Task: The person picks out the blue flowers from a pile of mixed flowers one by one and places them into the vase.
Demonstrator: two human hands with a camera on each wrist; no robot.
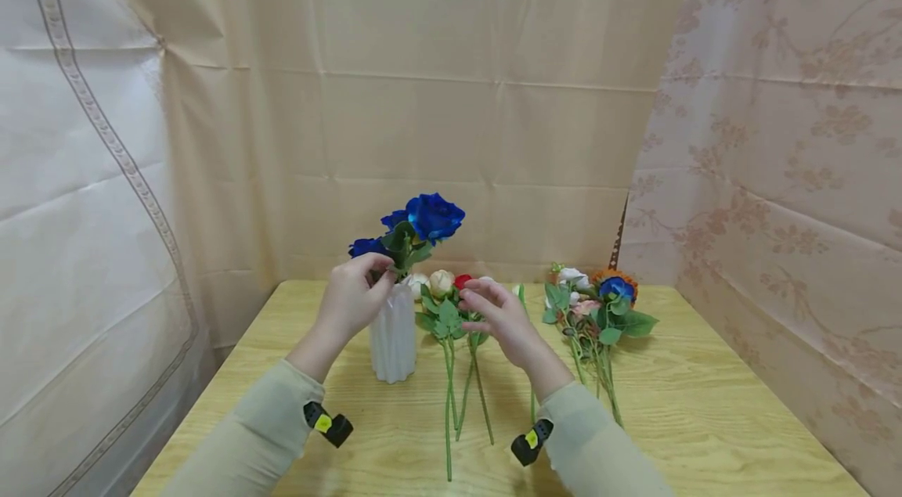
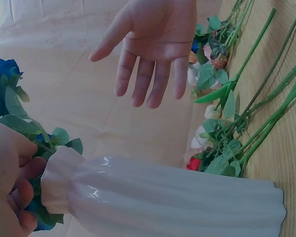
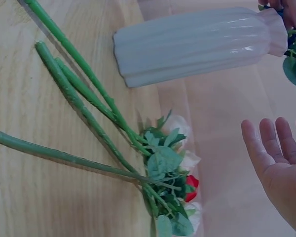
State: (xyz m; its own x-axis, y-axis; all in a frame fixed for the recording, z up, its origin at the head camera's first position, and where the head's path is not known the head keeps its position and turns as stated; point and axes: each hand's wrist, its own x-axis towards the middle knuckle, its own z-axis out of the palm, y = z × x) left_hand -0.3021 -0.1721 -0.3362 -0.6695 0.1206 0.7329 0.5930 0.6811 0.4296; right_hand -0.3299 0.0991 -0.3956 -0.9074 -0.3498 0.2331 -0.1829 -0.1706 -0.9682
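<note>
Several blue roses (image 1: 435,217) with green leaves stand in a white fluted vase (image 1: 393,336), upright on the table. At the vase's mouth my left hand (image 1: 355,295) pinches a blue rose's stem just under the leaves, its fingers curled in the left wrist view. My right hand (image 1: 502,318) is held in the air to the right of the vase, holding nothing. Its fingers are apart and relaxed, with the palm facing the vase in the left wrist view. Behind and below it lie cream flowers (image 1: 441,283) and a red flower (image 3: 191,188) with long green stems.
On the table's right side lies a second bunch with a blue rose (image 1: 617,288), an orange flower (image 1: 634,280), and white flowers (image 1: 574,278). Their stems point toward the front edge of the wooden table (image 1: 705,403). Cloth curtains (image 1: 479,90) hang behind and on both sides.
</note>
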